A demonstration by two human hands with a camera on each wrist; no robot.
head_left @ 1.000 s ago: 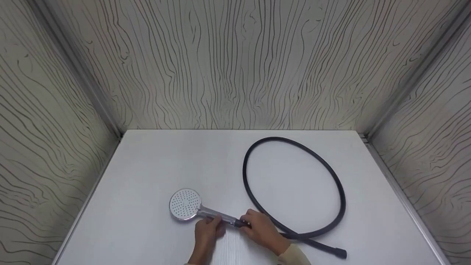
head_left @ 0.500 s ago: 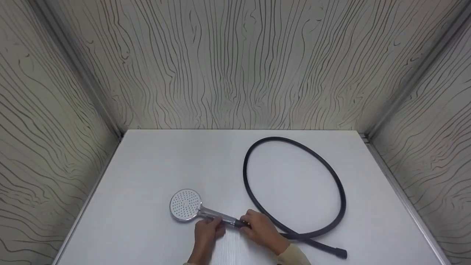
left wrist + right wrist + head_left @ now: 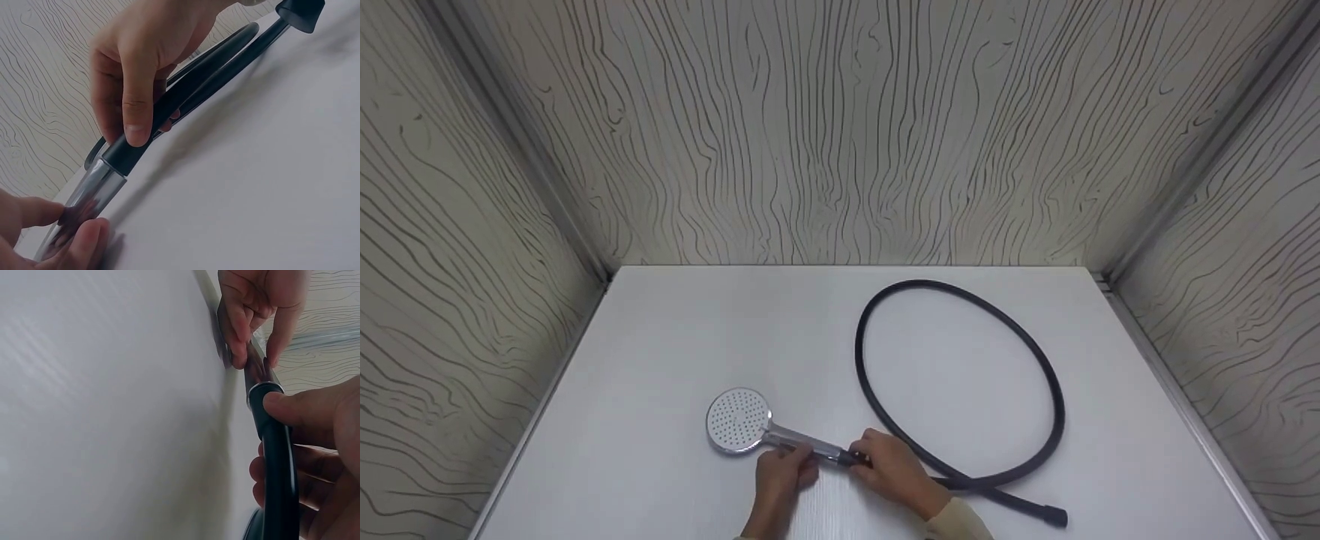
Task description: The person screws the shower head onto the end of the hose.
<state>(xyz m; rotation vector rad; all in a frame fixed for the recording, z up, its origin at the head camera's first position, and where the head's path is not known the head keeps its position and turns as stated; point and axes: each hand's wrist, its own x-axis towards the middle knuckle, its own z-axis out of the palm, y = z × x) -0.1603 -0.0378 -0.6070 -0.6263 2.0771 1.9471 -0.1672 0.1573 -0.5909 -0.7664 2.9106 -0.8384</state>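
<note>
A chrome shower head (image 3: pixel 739 420) with a round white spray face, turned up, lies left of centre in the head view. My left hand (image 3: pixel 784 472) pinches its handle (image 3: pixel 93 191) between thumb and fingers. The black shower hose (image 3: pixel 1054 382) meets the handle's lower end, its dark end collar (image 3: pixel 264 402) right up against the chrome rim. Around that collar my right hand (image 3: pixel 891 466) curls, thumb on top and fingers beneath, as the right wrist view shows. The threads inside the joint are hidden.
On the white table (image 3: pixel 697 322) the hose makes one big loop to the right and crosses itself. Its other end, a flared black nut (image 3: pixel 1054 516), lies near the front right. Wood-patterned panels (image 3: pixel 840 135) enclose the back and both sides.
Almost nothing differs. Both hands keep their hold on the handle and the hose collar, and the shower head and hose loop stay in place.
</note>
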